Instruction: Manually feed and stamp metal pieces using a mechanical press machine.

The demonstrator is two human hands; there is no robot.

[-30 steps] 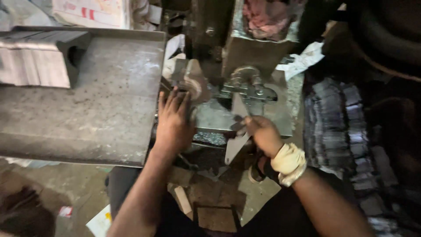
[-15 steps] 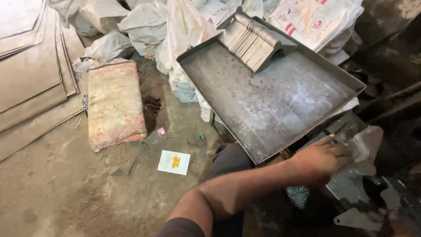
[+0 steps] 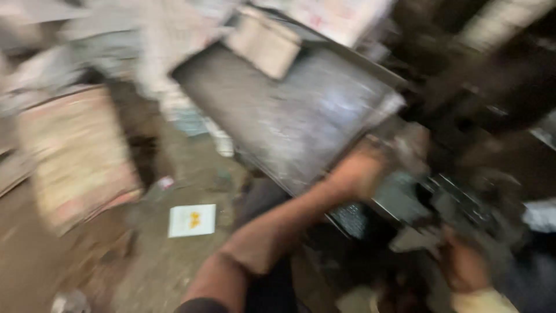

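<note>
The picture is smeared by motion, so much stays uncertain; the left hand (image 3: 360, 171) reaches out from the near middle to the right edge of a grey metal tray (image 3: 289, 116), and rests at or on a small grey metal piece (image 3: 408, 152) just beside that edge; whether its fingers are apart or clamped on the piece, I cannot tell. The right hand (image 3: 463, 264), a pale wrap at its wrist, sits near and to the right, low under the dark machine (image 3: 463, 116); its fingers seem curled near a flat metal scrap (image 3: 417, 239), but the grip is too blurred to call. A pale stack of sheets (image 3: 263, 40) lies on the far end of the tray; a worn sack (image 3: 75, 156) lies to the left on the dirt floor (image 3: 174, 266), with a small white card (image 3: 191, 220) near it. The step in hand looks like feeding or seating a piece at the machine; the next move would call for a steady view and a sure hold on the piece.
</note>
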